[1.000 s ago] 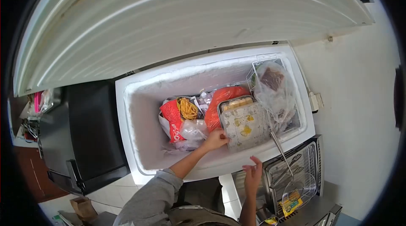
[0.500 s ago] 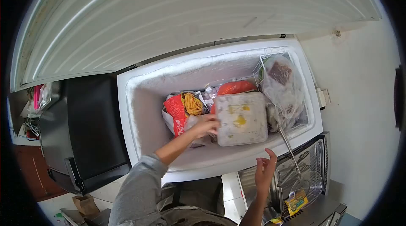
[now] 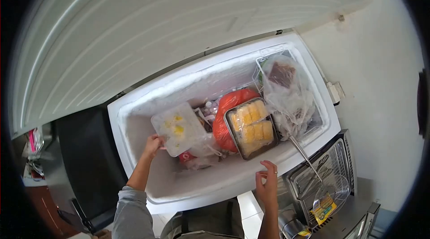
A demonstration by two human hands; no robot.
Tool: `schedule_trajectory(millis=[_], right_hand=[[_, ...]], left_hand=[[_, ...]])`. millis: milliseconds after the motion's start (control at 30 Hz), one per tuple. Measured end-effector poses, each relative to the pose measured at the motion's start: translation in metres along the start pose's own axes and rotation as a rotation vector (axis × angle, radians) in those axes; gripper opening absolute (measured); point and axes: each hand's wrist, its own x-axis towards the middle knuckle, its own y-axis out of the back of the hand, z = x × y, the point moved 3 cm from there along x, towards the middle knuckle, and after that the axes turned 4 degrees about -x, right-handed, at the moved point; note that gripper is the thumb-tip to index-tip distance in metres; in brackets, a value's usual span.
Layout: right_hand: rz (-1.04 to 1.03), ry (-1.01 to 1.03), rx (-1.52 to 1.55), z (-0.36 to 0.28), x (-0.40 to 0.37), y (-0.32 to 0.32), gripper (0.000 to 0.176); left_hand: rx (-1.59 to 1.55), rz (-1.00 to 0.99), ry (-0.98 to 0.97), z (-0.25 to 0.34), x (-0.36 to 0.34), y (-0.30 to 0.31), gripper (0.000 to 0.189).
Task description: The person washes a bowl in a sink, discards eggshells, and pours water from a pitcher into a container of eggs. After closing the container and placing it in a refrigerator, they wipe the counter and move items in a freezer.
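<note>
My left hand [image 3: 155, 144] pinches the near left edge of a frosted plastic lid [image 3: 172, 127] with yellow stains. The lid lies over the left contents of the chest freezer [image 3: 148, 194]. Right of it sits an uncovered metal tray [image 3: 236, 138] holding several plastic-wrapped yellow blocks [image 3: 254, 122]. Just outside the freezer's front rim, my right hand [image 3: 267, 185] is raised and holds nothing. Its fingers are bent and apart. A red plastic bag [image 3: 226, 116] touches the tray's left side.
The raised freezer lid [image 3: 148, 28] spans the top. A wire basket with a clear plastic bag [image 3: 286, 91] fills the freezer's right end. A long-handled strainer [image 3: 309, 163] crosses the right rim above a metal rack [image 3: 342, 185]. A black appliance [image 3: 89, 163] stands left.
My left hand has taken the plastic lid off the tray and carried it left, uncovering the yellow blocks. My right hand has shifted slightly left in view and stays empty.
</note>
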Motion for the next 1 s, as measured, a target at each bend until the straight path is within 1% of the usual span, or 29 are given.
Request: schedule_trajectory(millis=[67, 100, 167, 233, 300, 367, 400, 467, 500, 567, 600, 633, 667, 700, 733, 767, 833, 867, 933, 967, 1000], right_hand=[[-0.021, 0.031, -0.036, 0.0, 0.005, -0.004, 0.04], [-0.009, 0.024, -0.036, 0.0, 0.007, -0.004, 0.04], [-0.068, 0.03, -0.044, -0.002, 0.015, -0.007, 0.038], [-0.057, 0.031, -0.049, -0.002, 0.022, -0.007, 0.038], [-0.052, 0.042, -0.05, -0.003, 0.027, -0.008, 0.038], [-0.034, 0.051, -0.101, -0.004, 0.03, -0.007, 0.037], [-0.036, 0.049, -0.101, -0.002, 0.032, -0.009, 0.037], [0.017, 0.068, -0.101, 0.002, 0.033, -0.013, 0.035], [0.019, 0.064, -0.096, 0.006, 0.033, -0.018, 0.035], [0.168, 0.097, -0.12, 0.014, 0.031, -0.027, 0.035], [0.174, 0.094, -0.113, 0.017, 0.031, -0.034, 0.035], [0.272, 0.119, -0.169, 0.02, 0.03, -0.038, 0.036], [0.368, 0.142, -0.227, 0.021, 0.029, -0.04, 0.037], [0.369, 0.135, -0.223, 0.021, 0.029, -0.042, 0.037], [0.385, 0.112, -0.253, 0.02, 0.03, -0.041, 0.037], [0.4, 0.089, -0.284, 0.019, 0.029, -0.041, 0.037], [0.408, 0.093, -0.276, 0.02, 0.028, -0.041, 0.037], [0.418, 0.11, -0.266, 0.021, 0.028, -0.041, 0.036], [0.413, 0.074, -0.249, 0.023, 0.026, -0.04, 0.035], [0.408, 0.039, -0.224, 0.025, 0.025, -0.04, 0.034], [0.404, 0.036, -0.231, 0.027, 0.024, -0.04, 0.034]], left_hand=[[-0.034, 0.075, 0.081, -0.022, 0.026, 0.011, 0.015], [-0.026, 0.064, 0.081, -0.029, 0.035, 0.015, 0.015], [-0.024, 0.1, 0.086, -0.043, 0.055, 0.026, 0.014], [-0.064, 0.088, 0.083, -0.078, 0.095, 0.052, 0.013], [-0.109, 0.085, 0.075, -0.082, 0.11, 0.057, 0.013], [-0.013, 0.237, -0.028, -0.087, 0.12, 0.061, 0.02], [-0.011, 0.238, -0.026, -0.091, 0.123, 0.06, 0.02], [0.501, 0.351, -0.15, -0.093, 0.128, 0.056, 0.035], [0.507, 0.35, -0.151, -0.085, 0.118, 0.041, 0.035], [1.071, 0.759, -0.452, -0.025, 0.059, -0.019, 0.057], [1.014, 0.635, -0.606, -0.004, 0.043, -0.047, 0.063], [0.951, 0.506, -0.754, 0.009, 0.033, -0.076, 0.069], [0.905, 0.406, -0.813, 0.003, 0.031, -0.108, 0.058], [0.623, -0.006, -0.544, 0.006, 0.03, -0.142, 0.043], [0.357, -0.198, -0.472, -0.017, 0.039, -0.175, 0.032], [0.295, -0.366, -0.455, -0.017, 0.026, -0.212, 0.023], [0.482, -0.479, -0.319, -0.013, 0.004, -0.265, 0.035], [0.478, -0.483, -0.315, -0.019, 0.002, -0.277, 0.035], [0.755, -0.367, -0.457, -0.029, 0.004, -0.292, 0.037], [0.748, -0.37, -0.453, -0.036, 0.008, -0.295, 0.037], [0.653, -0.317, -0.496, -0.042, 0.012, -0.294, 0.034]])
